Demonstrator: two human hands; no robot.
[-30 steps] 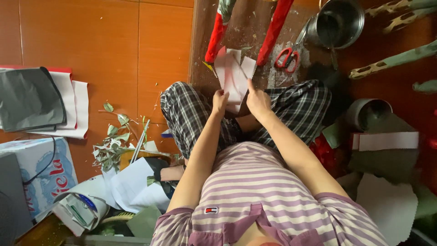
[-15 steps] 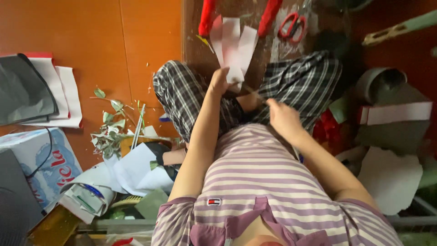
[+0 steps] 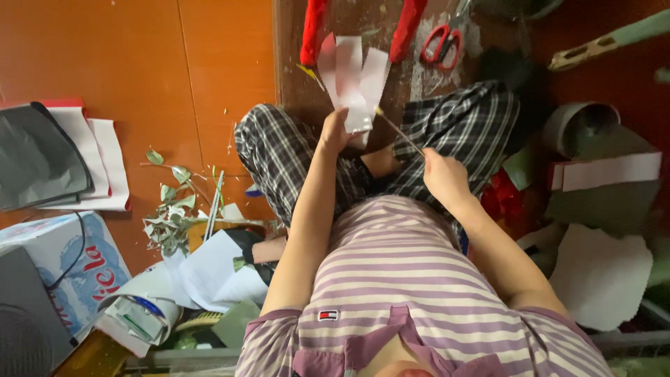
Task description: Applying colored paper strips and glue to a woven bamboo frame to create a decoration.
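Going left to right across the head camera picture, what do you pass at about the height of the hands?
Dark sheet → leafy twigs → left hand holding the white paper piece → thin stick → right hand → grey pot.

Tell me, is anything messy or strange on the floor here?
Yes. Loose leafy twigs lie scattered on the orange floor left of the person's knee, with small bits strewn around. A torn-edged pale sheet lies on the right. The left hand holds folded white paper; the right hand holds a thin stick.
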